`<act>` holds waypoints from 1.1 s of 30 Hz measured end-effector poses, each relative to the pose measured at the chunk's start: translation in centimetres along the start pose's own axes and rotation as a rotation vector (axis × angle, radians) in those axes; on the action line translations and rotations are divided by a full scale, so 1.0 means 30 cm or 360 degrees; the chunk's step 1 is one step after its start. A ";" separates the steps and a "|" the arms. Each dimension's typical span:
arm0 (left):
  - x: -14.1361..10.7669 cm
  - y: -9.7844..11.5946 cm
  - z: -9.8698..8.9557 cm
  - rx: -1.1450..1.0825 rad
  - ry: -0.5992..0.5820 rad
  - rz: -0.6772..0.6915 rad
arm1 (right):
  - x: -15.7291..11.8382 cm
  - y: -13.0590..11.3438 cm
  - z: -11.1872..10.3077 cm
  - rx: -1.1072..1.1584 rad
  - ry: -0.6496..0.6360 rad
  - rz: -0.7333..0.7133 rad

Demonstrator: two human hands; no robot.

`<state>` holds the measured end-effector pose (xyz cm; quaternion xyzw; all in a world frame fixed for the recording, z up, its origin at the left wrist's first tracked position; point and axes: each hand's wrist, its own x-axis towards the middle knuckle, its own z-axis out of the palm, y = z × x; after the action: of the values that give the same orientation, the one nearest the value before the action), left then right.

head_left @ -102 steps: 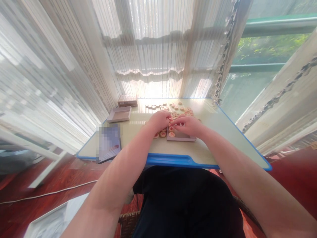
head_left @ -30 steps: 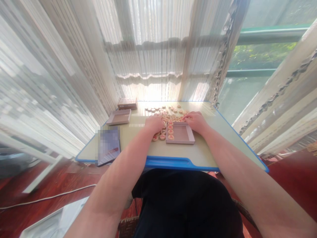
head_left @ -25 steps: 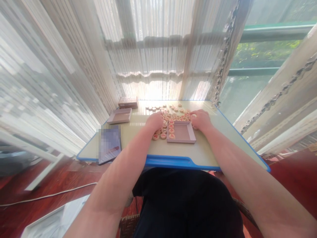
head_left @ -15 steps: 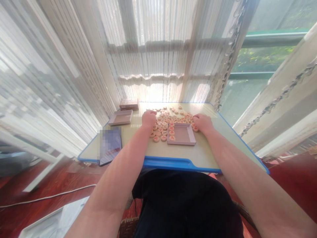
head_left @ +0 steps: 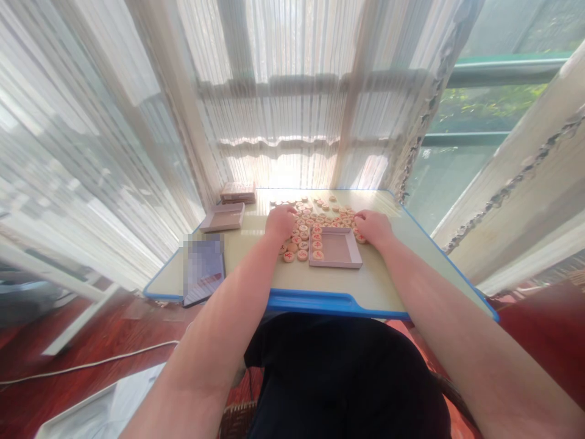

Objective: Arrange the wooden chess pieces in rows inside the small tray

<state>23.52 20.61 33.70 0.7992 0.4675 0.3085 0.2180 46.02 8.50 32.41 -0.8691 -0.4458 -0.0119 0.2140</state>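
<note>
Many round wooden Chinese chess pieces (head_left: 309, 222) with red and dark characters lie spread on the table. In front of them stands a shallow open box (head_left: 350, 264), with a column of several pieces along its left side. My left hand (head_left: 280, 223) is over the left part of the spread pieces, its fingers curled inward. At the right edge of the pieces, just beyond the box, my right hand (head_left: 375, 227) has its fingers drawn together against them. What either hand holds, if anything, is hidden by the fingers.
The pale table (head_left: 247, 262) has a blue rim. At its left are another shallow box part (head_left: 223, 227), stacked flat boxes (head_left: 238, 192) and a dark tablet (head_left: 210, 268), partly blurred out. Sheer curtains (head_left: 292, 110) hang behind the far edge.
My left hand has shifted slightly to the right over the pieces, covering some that showed before. My right hand is nearly unmoved, and the box stays in place.
</note>
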 end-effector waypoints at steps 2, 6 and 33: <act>0.010 -0.010 -0.001 -0.0131 0.0079 -0.0019 | 0.001 0.000 0.000 -0.0001 -0.0001 -0.0002; 0.025 -0.019 -0.003 -0.0320 0.0162 -0.0108 | -0.004 0.000 -0.006 0.0098 0.0015 0.0042; -0.004 0.016 0.010 -0.0314 0.0176 0.0045 | -0.008 0.000 -0.022 0.0396 0.0042 0.0098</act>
<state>23.97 20.26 33.74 0.7622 0.4347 0.3998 0.2650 45.99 8.06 32.97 -0.8489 -0.4140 0.0387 0.3262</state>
